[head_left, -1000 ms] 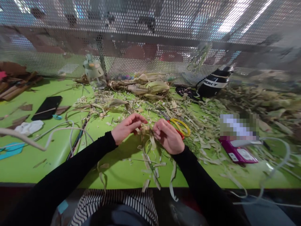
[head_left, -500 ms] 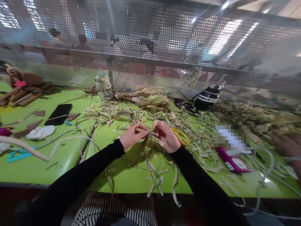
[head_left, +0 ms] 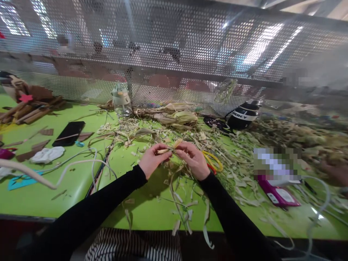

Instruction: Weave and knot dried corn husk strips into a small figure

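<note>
Between my two hands is a small piece of dried corn husk [head_left: 178, 142], its pale tip sticking up above the fingers. My left hand [head_left: 153, 158] pinches it from the left, with a thin pale strip lying between thumb and forefinger. From the right, my right hand [head_left: 191, 159] grips the same piece, thumb and fingers closed. Their fingertips almost meet over the green table [head_left: 146, 203]. Loose husk strips [head_left: 178, 195] lie or hang below. Scissors with yellow and red handles [head_left: 213, 161] rest just right of my right hand, partly covered.
A bundle of husks [head_left: 174, 115] and a clear bottle [head_left: 121, 101] stand along the perforated metal screen [head_left: 152, 47]. A black phone [head_left: 69, 133] and white cables are at left. At right are a black bottle [head_left: 243, 116], a magenta device [head_left: 278, 192] and another person's hand [head_left: 333, 173].
My right thumb now lies flatter across the husk, and the pale strip that stuck out under my right hand no longer shows. The red scissor handle has come into view. The camera has shifted slightly.
</note>
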`<action>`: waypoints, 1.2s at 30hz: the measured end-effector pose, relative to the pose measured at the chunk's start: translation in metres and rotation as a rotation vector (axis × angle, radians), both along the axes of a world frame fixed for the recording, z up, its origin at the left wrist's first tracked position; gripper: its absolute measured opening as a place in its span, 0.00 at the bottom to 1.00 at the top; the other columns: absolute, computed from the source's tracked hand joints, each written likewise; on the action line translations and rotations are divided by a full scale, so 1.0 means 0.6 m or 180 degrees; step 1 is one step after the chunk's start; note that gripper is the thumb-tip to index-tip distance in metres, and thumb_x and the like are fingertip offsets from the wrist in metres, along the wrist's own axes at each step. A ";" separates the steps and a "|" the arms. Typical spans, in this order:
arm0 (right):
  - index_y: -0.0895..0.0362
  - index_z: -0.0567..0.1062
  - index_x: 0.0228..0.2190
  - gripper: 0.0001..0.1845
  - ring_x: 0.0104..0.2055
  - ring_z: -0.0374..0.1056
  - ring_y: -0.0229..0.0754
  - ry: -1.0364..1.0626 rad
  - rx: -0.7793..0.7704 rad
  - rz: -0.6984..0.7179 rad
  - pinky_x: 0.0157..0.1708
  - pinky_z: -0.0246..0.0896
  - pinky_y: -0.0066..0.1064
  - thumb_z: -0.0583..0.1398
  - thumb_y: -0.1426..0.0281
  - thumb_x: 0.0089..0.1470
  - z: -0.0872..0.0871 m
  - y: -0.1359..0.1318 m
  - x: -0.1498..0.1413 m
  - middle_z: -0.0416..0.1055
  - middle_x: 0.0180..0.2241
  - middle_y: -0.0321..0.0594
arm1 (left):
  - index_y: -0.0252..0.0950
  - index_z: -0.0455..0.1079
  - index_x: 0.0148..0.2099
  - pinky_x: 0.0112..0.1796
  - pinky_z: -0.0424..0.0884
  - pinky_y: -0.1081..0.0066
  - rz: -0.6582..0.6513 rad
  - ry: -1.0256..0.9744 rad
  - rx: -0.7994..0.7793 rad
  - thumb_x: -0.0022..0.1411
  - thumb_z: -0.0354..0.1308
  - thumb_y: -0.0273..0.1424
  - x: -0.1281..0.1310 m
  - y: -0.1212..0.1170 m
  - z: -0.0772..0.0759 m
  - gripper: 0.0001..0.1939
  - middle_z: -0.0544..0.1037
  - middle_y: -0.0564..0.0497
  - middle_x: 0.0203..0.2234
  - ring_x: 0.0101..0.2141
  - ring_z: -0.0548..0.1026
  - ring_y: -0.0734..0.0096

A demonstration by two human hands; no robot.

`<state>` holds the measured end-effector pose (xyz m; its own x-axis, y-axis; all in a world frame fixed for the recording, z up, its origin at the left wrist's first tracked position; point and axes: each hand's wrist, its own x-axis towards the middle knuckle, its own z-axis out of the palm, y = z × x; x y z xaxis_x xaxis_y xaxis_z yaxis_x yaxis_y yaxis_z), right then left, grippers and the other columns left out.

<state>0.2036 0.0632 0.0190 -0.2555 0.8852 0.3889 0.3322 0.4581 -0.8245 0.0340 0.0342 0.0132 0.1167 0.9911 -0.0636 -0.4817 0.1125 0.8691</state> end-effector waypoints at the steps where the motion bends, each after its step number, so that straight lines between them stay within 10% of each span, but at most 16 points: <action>1: 0.56 0.74 0.31 0.12 0.36 0.65 0.41 -0.0098 -0.0038 0.0003 0.38 0.59 0.33 0.61 0.60 0.50 0.000 -0.002 0.001 0.70 0.33 0.39 | 0.32 0.68 0.34 0.34 0.71 0.74 0.0012 0.0046 0.0044 0.42 0.69 0.32 0.001 0.001 -0.004 0.17 0.75 0.55 0.25 0.26 0.73 0.80; 12: 0.58 0.72 0.30 0.14 0.30 0.65 0.37 0.0666 -0.1267 0.0693 0.32 0.61 0.29 0.64 0.60 0.46 -0.014 -0.004 0.001 0.70 0.28 0.36 | 0.32 0.69 0.33 0.31 0.74 0.74 -0.0637 -0.0439 -0.0661 0.45 0.68 0.24 -0.007 0.001 -0.005 0.13 0.77 0.52 0.25 0.27 0.77 0.75; 22: 0.57 0.71 0.28 0.14 0.28 0.65 0.35 0.0644 -0.1310 0.0475 0.33 0.61 0.29 0.64 0.60 0.44 -0.025 0.000 -0.004 0.70 0.27 0.34 | 0.32 0.69 0.34 0.29 0.74 0.75 -0.0604 -0.0561 -0.0784 0.50 0.64 0.21 -0.003 0.011 -0.026 0.09 0.77 0.52 0.24 0.27 0.77 0.74; 29: 0.57 0.71 0.37 0.17 0.34 0.67 0.40 -0.0940 -0.0335 -0.0547 0.35 0.61 0.31 0.55 0.56 0.53 0.016 0.024 0.060 0.73 0.34 0.40 | 0.33 0.70 0.35 0.28 0.73 0.76 -0.0160 -0.0287 -0.0803 0.49 0.66 0.25 -0.006 0.020 -0.020 0.10 0.76 0.53 0.25 0.26 0.76 0.76; 31: 0.56 0.71 0.32 0.13 0.34 0.67 0.42 -0.2542 -0.0343 -0.0905 0.35 0.60 0.31 0.55 0.60 0.53 0.024 0.031 0.097 0.72 0.33 0.40 | 0.33 0.69 0.34 0.27 0.73 0.77 -0.0106 -0.0312 -0.0755 0.49 0.66 0.26 -0.007 0.020 -0.019 0.10 0.76 0.53 0.24 0.25 0.76 0.77; 36: 0.58 0.70 0.30 0.12 0.37 0.68 0.49 -0.3293 -0.0638 -0.1146 0.35 0.58 0.34 0.61 0.64 0.43 0.016 0.029 0.154 0.72 0.35 0.47 | 0.33 0.69 0.35 0.26 0.73 0.77 -0.0162 -0.0381 -0.0718 0.51 0.64 0.27 -0.004 0.016 -0.018 0.09 0.76 0.52 0.24 0.25 0.76 0.76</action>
<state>0.2961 0.0805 0.0283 -0.0894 0.9958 -0.0213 0.9888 0.0862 -0.1216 0.0314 0.0439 0.0024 0.1859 0.9461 -0.2652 -0.5683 0.3237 0.7565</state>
